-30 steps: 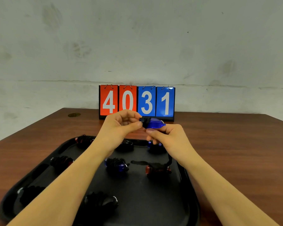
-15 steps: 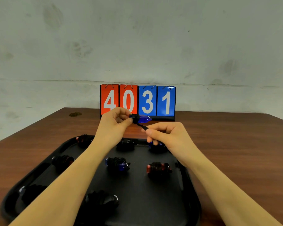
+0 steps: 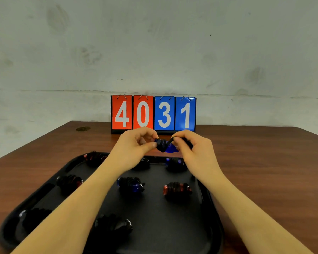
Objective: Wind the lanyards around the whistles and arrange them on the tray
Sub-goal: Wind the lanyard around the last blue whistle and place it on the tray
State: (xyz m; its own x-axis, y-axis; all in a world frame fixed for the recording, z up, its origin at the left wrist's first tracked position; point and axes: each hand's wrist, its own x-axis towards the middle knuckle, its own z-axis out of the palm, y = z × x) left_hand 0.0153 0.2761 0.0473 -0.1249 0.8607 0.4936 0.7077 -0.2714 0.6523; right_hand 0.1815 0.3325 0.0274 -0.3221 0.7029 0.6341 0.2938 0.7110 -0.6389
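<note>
Right hand [image 3: 193,151] has come up from lower right to level with the left hand [image 3: 136,147]; more cord is now wound on. Blue whistle [image 3: 170,149] sits mid-frame between both hands, above the tray's [image 3: 212,213] far edge. Left thumb and fingers pinch its wrapped end; right fingers pinch the black lanyard [image 3: 170,141], taut to the whistle. Wound whistles lie on the tray below.

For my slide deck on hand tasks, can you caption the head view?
Both hands wind a black lanyard around a blue whistle above a black tray of wrapped whistles.
</note>
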